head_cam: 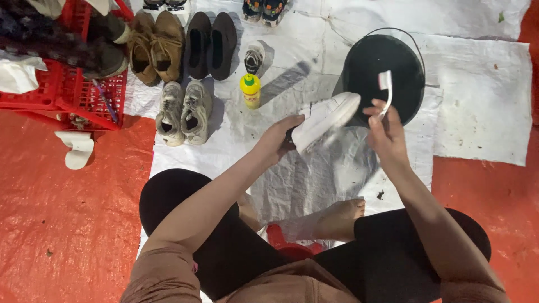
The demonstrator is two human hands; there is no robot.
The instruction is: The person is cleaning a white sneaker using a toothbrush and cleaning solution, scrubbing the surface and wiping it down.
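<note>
A white shoe (324, 118) and a white brush (385, 84) are seen over a black bucket (387, 67). A yellow bottle (250, 91), 2 brown shoes (154, 47), 2 grey sneakers (184, 111) and a red crate (73, 92) are shown on white sheeting (477, 112) over an orange tarp (67, 213).

Shoe (324, 116) held over sheet (477, 118) centre, bucket (383, 70) just behind it. Bottle (250, 90) to its left; shoe pairs (183, 109) toward far-left edge. Crate (67, 84) apparently off the sheet's left edge.
</note>
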